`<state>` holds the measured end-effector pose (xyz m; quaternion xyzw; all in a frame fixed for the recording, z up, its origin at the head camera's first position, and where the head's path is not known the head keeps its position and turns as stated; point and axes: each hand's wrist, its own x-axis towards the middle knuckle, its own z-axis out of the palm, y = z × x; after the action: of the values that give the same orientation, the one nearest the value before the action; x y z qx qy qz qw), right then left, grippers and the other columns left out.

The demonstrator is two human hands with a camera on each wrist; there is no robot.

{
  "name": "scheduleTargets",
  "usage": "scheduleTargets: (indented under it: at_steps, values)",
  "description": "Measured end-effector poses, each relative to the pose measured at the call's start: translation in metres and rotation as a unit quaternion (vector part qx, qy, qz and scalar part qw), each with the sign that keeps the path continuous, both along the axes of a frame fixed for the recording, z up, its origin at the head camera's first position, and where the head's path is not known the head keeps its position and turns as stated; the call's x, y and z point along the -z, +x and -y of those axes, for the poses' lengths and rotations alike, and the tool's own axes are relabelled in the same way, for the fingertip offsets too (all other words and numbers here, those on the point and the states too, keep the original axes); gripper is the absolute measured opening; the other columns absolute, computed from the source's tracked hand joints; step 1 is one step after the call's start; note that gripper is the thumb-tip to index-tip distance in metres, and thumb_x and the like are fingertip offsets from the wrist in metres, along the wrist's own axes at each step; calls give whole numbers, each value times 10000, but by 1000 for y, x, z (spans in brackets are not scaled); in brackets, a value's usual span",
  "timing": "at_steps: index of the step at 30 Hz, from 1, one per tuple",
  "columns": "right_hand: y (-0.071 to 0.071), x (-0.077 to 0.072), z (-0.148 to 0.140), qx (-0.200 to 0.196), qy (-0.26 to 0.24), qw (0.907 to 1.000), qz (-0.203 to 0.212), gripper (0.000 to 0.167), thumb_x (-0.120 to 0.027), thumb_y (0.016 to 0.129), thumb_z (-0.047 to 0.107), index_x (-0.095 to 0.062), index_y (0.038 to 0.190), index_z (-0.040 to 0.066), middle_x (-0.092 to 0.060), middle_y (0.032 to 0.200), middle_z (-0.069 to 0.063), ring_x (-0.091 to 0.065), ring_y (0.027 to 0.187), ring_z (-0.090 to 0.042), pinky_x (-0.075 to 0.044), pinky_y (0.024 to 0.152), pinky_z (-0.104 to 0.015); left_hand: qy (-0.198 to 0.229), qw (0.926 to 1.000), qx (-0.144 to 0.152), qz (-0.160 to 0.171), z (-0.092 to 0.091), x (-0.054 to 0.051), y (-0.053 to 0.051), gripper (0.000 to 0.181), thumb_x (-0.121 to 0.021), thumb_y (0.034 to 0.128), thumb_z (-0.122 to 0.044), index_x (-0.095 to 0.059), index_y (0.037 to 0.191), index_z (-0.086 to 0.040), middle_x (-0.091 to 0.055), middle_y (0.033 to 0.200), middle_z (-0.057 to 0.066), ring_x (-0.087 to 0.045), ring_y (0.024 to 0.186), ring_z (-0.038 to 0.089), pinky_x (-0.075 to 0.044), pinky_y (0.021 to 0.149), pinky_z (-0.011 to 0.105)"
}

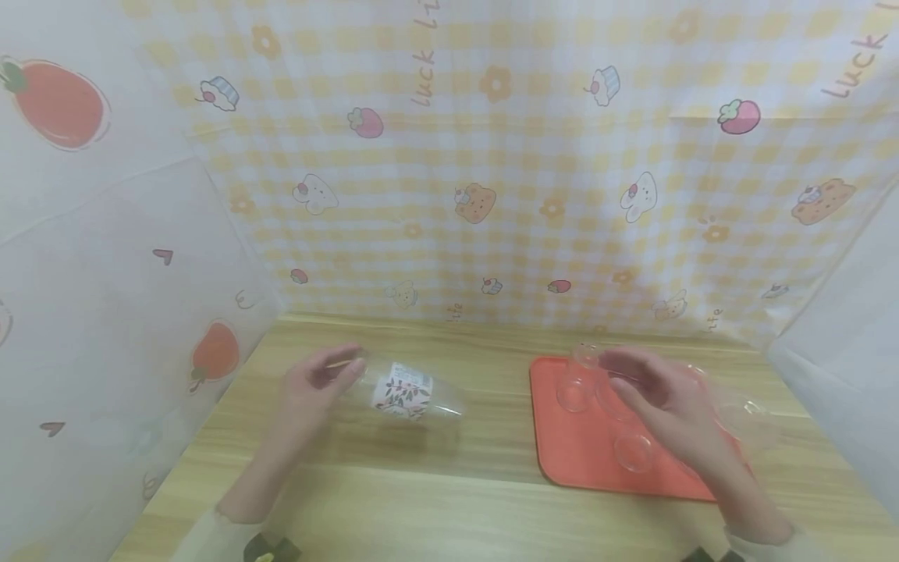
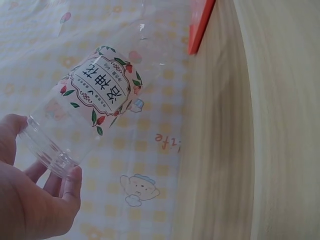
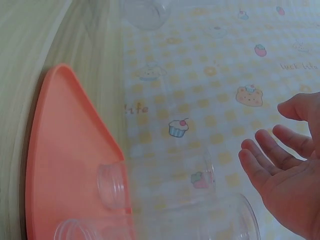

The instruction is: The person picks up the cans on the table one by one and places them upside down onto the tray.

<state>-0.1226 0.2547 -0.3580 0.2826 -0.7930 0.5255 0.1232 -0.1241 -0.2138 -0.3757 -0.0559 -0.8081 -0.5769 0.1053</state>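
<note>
My left hand grips one end of a clear plastic bottle with fingers and thumb. The bottle tilts above the wooden table and carries a white label with flowers, leaves and printed characters. In the left wrist view its far end is faint against the cloth. My right hand hovers over an orange-red tray, fingers loosely bent and nothing between them. Several clear containers stand on that tray, among them one clear container near its edge. The right hand and forearm hide part of the tray.
Another clear container is to the right of the tray. Behind the wooden table hangs a yellow-checked cloth with cartoon prints. White sheets close off the sides.
</note>
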Motion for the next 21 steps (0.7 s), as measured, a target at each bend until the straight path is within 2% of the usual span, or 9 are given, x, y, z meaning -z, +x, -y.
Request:
scheduleTargets:
  at_steps: [7, 9, 13, 17, 21]
  values:
    - [1, -2, 11, 158, 84, 9997, 159, 373, -631, 972, -71, -593, 1337, -9, -646, 1267, -205, -631, 1174, -230, -530, 932, -250, 153, 9999, 15, 78, -6, 5, -2, 463, -696, 974, -390, -644, 1317, -84, -661, 1298, 52, -661, 1106, 223, -572, 900, 435]
    - [0, -2, 14, 238, 172, 9994, 156, 364, -641, 978, -40, -602, 1336, 12, -655, 1264, -177, -638, 1160, -187, -531, 923, -233, 161, 9997, -15, 158, -8, 5, -2, 481, -696, 969, -413, -641, 1325, -94, -657, 1303, 42, -662, 1101, 221, -571, 902, 423]
    - [-1, 1, 17, 110, 97, 9997, 210, 362, -629, 989, -30, -586, 1347, -2, -645, 1270, -180, -626, 1164, -141, -522, 934, -222, 202, 9995, -31, 239, -13, 7, -2, 487, -690, 970, -428, -638, 1331, -105, -649, 1312, 47, -663, 1098, 227, -570, 894, 367]
    - [-4, 4, 21, -234, -199, 9994, 174, 388, -584, 977, -117, -543, 1359, -72, -622, 1286, -206, -600, 1204, -198, -499, 981, -242, 319, 9992, -14, 225, -17, 9, -4, 472, -681, 979, -418, -638, 1331, -106, -639, 1325, 57, -663, 1092, 235, -563, 903, 347]
    - [-6, 6, 25, -323, -301, 9990, 76, 404, -573, 959, -159, -539, 1355, -87, -626, 1287, -184, -592, 1215, -226, -490, 996, -250, 418, 9991, 12, 104, -22, 10, -5, 446, -676, 990, -381, -641, 1326, -89, -630, 1336, 67, -662, 1092, 249, -544, 947, 391]
